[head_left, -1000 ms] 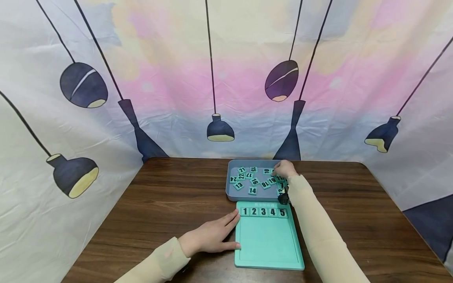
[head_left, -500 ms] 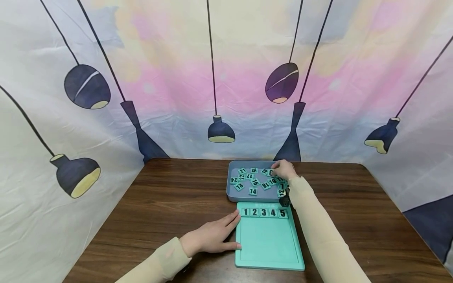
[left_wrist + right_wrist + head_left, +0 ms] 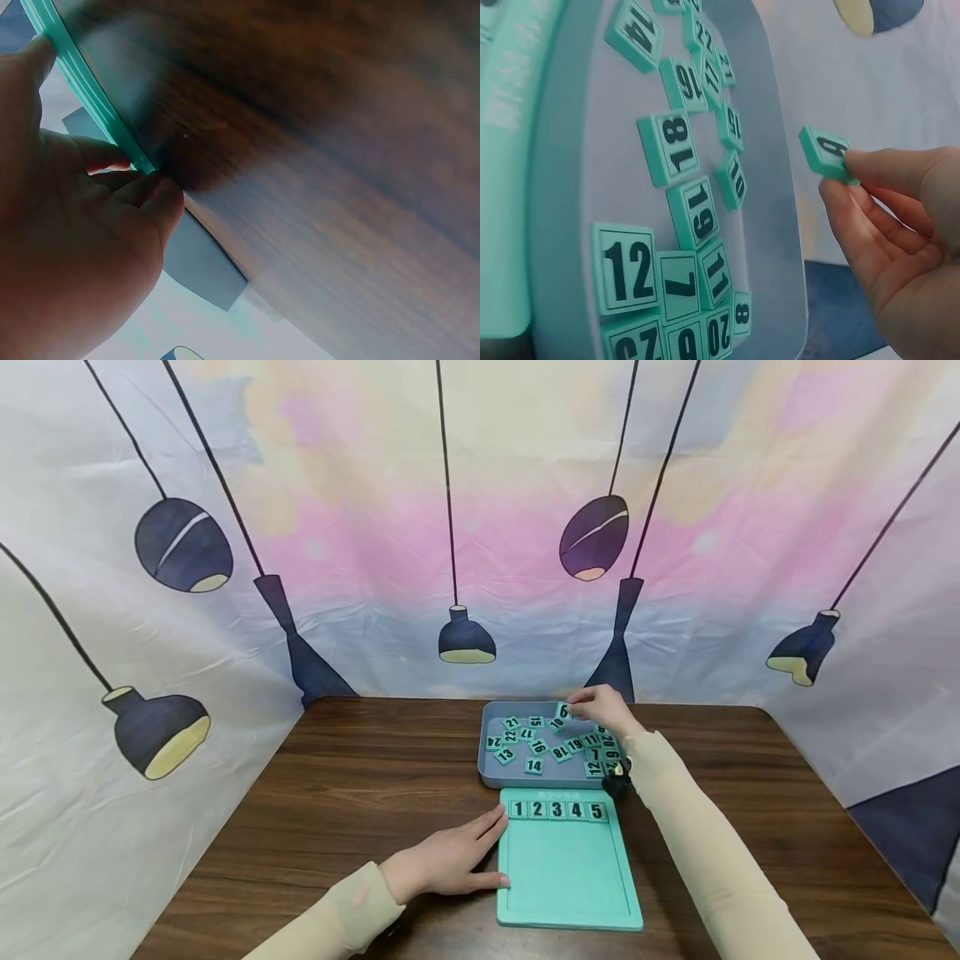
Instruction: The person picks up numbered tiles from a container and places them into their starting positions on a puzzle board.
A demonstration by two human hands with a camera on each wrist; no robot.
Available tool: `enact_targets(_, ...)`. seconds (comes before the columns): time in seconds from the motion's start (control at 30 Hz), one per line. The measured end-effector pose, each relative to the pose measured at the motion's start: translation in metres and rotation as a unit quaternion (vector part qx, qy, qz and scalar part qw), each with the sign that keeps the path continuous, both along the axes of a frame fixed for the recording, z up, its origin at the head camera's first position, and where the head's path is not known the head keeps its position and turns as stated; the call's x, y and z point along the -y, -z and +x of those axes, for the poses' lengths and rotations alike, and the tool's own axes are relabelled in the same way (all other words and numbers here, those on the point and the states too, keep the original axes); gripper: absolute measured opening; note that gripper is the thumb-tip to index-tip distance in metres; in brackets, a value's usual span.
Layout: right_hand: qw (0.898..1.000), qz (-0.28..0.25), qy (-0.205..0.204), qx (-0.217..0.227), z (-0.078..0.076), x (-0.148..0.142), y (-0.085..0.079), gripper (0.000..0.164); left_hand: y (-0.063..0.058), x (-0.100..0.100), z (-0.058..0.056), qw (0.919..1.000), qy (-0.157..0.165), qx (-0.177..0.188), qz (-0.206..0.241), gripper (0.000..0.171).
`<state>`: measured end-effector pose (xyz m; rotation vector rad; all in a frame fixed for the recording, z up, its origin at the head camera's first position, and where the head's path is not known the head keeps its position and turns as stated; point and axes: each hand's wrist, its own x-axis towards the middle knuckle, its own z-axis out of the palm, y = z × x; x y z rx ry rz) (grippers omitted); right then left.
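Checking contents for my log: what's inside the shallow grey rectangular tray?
Loose square green tiles with black numbers, including 12, lie inside the grey tray; anything beneath the tiles is covered.

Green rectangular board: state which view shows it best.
The head view: the green rectangular board appears almost whole, with square green tiles numbered 1 to 5 along its far end. The left wrist view shows only an edge against the bare left hand; the right wrist view, only a strip.

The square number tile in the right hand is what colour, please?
The tile is turquoise, clearest in the right wrist view.
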<state>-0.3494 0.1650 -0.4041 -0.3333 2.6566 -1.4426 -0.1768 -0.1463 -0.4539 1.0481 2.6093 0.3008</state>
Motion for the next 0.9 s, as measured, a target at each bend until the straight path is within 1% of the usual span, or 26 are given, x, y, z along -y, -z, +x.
enact_targets(0.27,0.998,-0.025,-0.052,0.025,0.025,0.005,-0.005,0.033,0.002,0.000,-0.002,1.0000,0.001,0.003,-0.001,0.088)
enact_targets(0.4,0.996,-0.034,-0.079,0.030,0.043,0.010,-0.007,0.033,0.003,0.000,-0.003,1.0000,-0.001,0.008,0.001,0.088)
enact_targets(0.53,0.994,-0.034,-0.100,0.036,0.062,0.016,-0.007,0.029,0.004,0.001,-0.004,1.0000,0.000,0.002,0.001,0.088)
enact_targets(0.73,0.990,-0.022,-0.139,0.033,0.087,0.023,0.002,0.027,0.006,0.000,-0.005,1.0000,0.004,-0.003,0.003,0.088)
enact_targets(0.9,0.984,-0.016,-0.174,0.028,0.103,0.028,0.018,0.025,0.008,0.000,-0.005,1.0000,-0.002,-0.004,-0.001,0.088)
